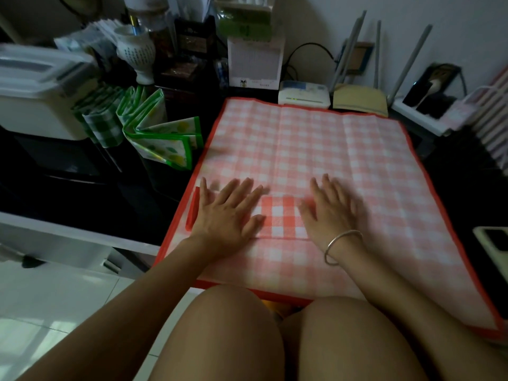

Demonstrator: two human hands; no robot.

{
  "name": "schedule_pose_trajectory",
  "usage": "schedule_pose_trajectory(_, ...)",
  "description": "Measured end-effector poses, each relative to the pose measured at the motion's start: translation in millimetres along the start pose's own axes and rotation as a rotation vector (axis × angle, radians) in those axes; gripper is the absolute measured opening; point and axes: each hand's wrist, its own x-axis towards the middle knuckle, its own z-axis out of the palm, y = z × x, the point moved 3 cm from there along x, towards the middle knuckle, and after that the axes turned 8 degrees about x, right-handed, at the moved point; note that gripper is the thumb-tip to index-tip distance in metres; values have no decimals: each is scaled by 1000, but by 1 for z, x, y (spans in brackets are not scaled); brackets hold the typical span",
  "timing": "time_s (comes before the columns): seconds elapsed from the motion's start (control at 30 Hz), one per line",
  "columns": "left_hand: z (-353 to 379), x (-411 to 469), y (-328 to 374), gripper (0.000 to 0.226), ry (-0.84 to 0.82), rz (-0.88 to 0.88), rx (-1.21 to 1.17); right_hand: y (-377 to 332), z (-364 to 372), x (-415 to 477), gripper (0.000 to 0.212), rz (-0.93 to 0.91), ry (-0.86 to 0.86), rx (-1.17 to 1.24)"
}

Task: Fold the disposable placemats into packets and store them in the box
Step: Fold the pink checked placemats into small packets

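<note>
A large pink-and-white checked placemat (324,149) with a red border lies spread flat over the dark table. On its near part lies a smaller folded red-checked packet (280,215). My left hand (228,213) presses flat on the packet's left side, fingers straight and spread. My right hand (330,210), with a silver bracelet on the wrist, lies flat on the packet's right side and looks blurred. Folded green-bordered placemats (165,138) stand fanned out to the left. A white lidded box (38,92) sits at the far left.
Behind the mat stand a white router (303,96), a yellow device with antennas (360,99), a calendar (254,61) and a white vase (136,50). A phone (494,243) lies at the right edge. My knees are under the table's near edge.
</note>
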Motion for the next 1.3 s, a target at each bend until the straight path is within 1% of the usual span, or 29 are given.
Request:
schedule_pose_trajectory(0.07,0,1,0,67,-6,-5,10,7,-16,-1,47,37,301,167)
schedule_pose_trajectory(0.1,0,0,0,68,-9,-5,11,12,-20,-1,39,99,360,231)
schedule_pose_trajectory(0.13,1,1,0,68,-13,-4,9,16,-21,0,33,184,341,277)
schedule_pose_trajectory(0.17,1,1,0,69,-18,-4,8,20,-17,2,31,263,269,302)
schedule_pose_trajectory(0.2,2,2,-1,69,-22,-5,9,23,-12,4,33,304,191,315)
schedule_pose_trajectory(0.27,3,3,-1,68,-19,-3,18,22,-8,8,40,275,131,342)
schedule_pose_trajectory(0.33,3,3,-2,70,-9,1,-4,20,-10,9,41,213,165,376)
schedule_pose_trajectory(0.4,0,1,-4,73,29,-8,-136,20,-18,9,39,172,223,391)
schedule_pose_trajectory(0.47,-6,-1,-7,72,115,-34,-329,21,-26,10,37,135,271,407)
schedule_pose_trajectory(0.53,-13,-4,-10,66,205,-59,-540,27,-31,13,36,112,272,393)
schedule_pose_trajectory(0.6,-19,-7,-11,58,251,-64,-681,38,-32,15,37,107,250,370)
schedule_pose_trajectory(0.63,-21,-9,-10,54,263,-46,-671,45,-32,15,38,115,245,357)
schedule_pose_trajectory(0.67,-21,-11,-8,49,275,-9,-606,51,-31,15,39,127,242,343)
schedule_pose_trajectory(0.73,-14,-16,-5,40,285,78,-423,61,-26,16,40,145,225,316)
schedule_pose_trajectory(0.77,-11,-18,-3,39,269,110,-355,64,-23,16,41,147,211,303)
schedule_pose_trajectory(0.83,-10,-17,1,43,239,126,-234,66,-18,16,41,144,201,286)
schedule_pose_trajectory(0.97,-23,-13,17,49,225,148,198,66,-16,16,39,136,210,275)
schedule_pose_trajectory(1.0,-26,-13,21,54,212,153,266,66,-17,15,38,135,212,275)
schedule_pose_trajectory(1.07,-31,-12,26,57,179,185,276,66,-17,14,37,135,217,277)
schedule_pose_trajectory(1.13,-30,-12,28,51,141,233,182,66,-17,12,37,132,222,281)
schedule_pose_trajectory(1.23,-27,-10,26,52,16,177,-4,66,-17,11,37,133,223,291)
schedule_pose_trajectory(1.3,-31,-7,27,53,-7,122,-107,65,-17,11,36,136,222,298)
